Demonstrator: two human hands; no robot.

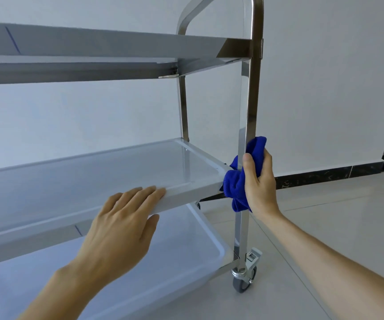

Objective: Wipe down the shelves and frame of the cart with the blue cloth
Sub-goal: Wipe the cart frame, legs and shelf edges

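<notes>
- My right hand (259, 183) grips the blue cloth (237, 181) bunched around the cart's near right post (247, 100), at middle shelf (94, 172) level.
- My left hand (119, 222) rests flat, fingers straight, on that shelf's near rim.

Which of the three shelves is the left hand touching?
The middle shelf: the left hand rests on its front rim. The top shelf and bottom shelf are untouched.

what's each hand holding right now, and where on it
The right hand grips the bunched blue cloth around the cart's front post. The left hand holds nothing, resting on the middle shelf's edge.
</notes>
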